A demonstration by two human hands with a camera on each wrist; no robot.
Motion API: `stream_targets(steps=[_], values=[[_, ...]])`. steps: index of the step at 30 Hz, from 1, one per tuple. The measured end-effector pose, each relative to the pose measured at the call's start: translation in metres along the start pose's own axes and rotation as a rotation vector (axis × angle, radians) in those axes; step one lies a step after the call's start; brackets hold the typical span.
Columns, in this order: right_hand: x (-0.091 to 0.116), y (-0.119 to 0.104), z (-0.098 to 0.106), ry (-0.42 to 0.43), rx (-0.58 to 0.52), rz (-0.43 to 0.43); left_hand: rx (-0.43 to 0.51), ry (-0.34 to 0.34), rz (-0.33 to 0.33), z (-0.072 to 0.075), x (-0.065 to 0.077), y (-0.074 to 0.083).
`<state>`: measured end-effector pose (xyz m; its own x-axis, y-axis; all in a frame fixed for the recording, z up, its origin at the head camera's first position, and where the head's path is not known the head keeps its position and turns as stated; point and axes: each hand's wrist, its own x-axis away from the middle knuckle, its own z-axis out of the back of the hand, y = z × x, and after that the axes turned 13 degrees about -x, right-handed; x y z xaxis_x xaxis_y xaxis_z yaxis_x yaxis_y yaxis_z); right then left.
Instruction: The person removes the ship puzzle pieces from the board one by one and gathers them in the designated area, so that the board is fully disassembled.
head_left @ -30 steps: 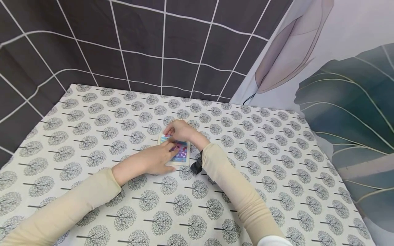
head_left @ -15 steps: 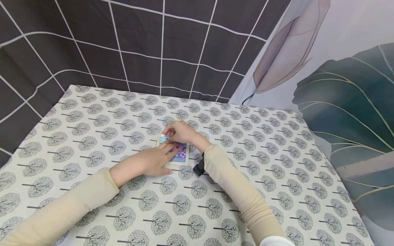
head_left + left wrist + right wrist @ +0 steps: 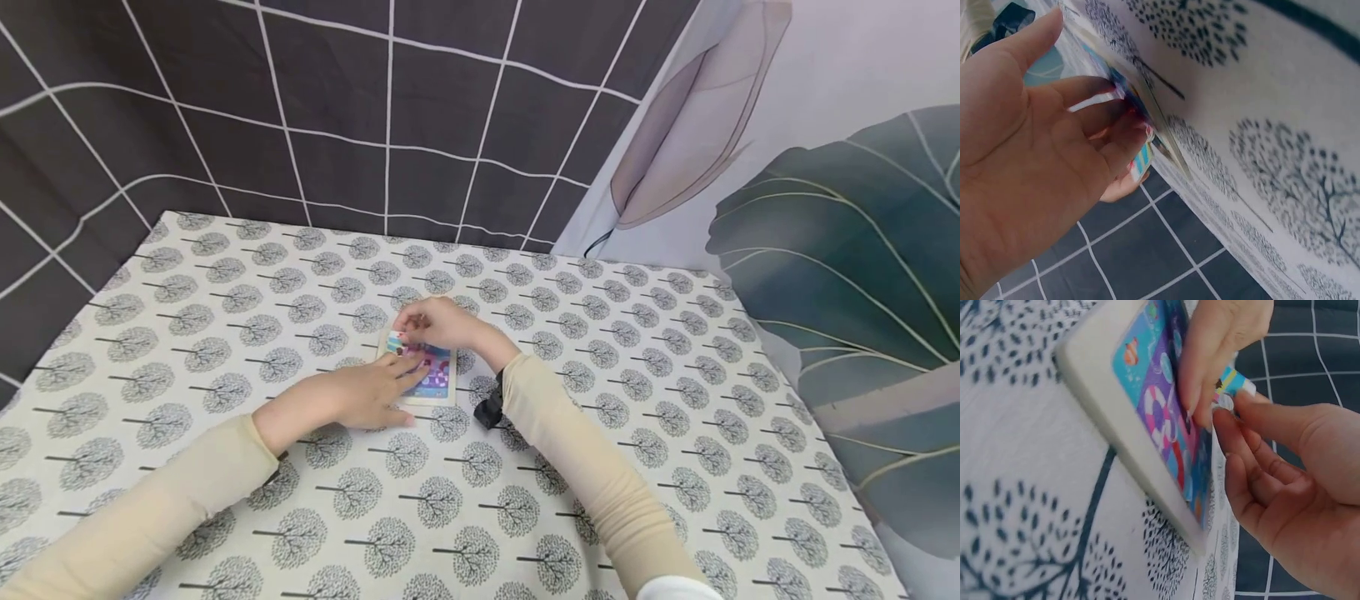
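A small, flat jigsaw board (image 3: pixel 442 402) with a cream border and a blue, purple and pink sea picture lies on the table. My left hand (image 3: pixel 358 397) rests over its near left part, fingers extended with their tips on the picture. At the board's far left corner, my right hand (image 3: pixel 438 322) pinches a small striped puzzle piece (image 3: pixel 1233 381) between thumb and fingertips. In the right wrist view this piece stands up from the board, tilted, close beside the left fingertips. The left wrist view shows its blue and yellow stripes too. The left fingers cover part of the picture.
A white cloth (image 3: pixel 480 467) with a tree print covers the table. Behind it hangs a dark curtain (image 3: pixel 330 108) with a white grid. A pale curtain (image 3: pixel 810 275) with large leaves hangs at the right, and a thin black cable (image 3: pixel 597 243) shows at the back edge.
Both hands stay at the board. The left hand draws back slightly to the left, and the right fingertips shift a little on the piece. The whole head view drifts slightly.
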<state>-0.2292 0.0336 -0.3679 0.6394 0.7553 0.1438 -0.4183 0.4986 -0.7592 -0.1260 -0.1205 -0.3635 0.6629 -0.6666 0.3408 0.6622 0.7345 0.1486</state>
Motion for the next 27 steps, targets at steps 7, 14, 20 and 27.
stream_targets(steps=[7,14,20,27], values=[[-0.001,-0.002,-0.001,-0.019,0.02,-0.021,0.029,0.014,-0.022,0.002,0.001,-0.007],[0.004,0.004,0.004,0.019,-0.068,-0.002,0.012,0.017,-0.026,0.003,0.001,-0.006],[0.01,0.009,0.009,0.077,-0.091,0.01,-0.003,-0.001,0.011,0.009,0.0,-0.006],[0.024,0.018,0.014,0.093,-0.091,0.018,0.01,-0.031,0.028,0.01,-0.002,-0.004]])
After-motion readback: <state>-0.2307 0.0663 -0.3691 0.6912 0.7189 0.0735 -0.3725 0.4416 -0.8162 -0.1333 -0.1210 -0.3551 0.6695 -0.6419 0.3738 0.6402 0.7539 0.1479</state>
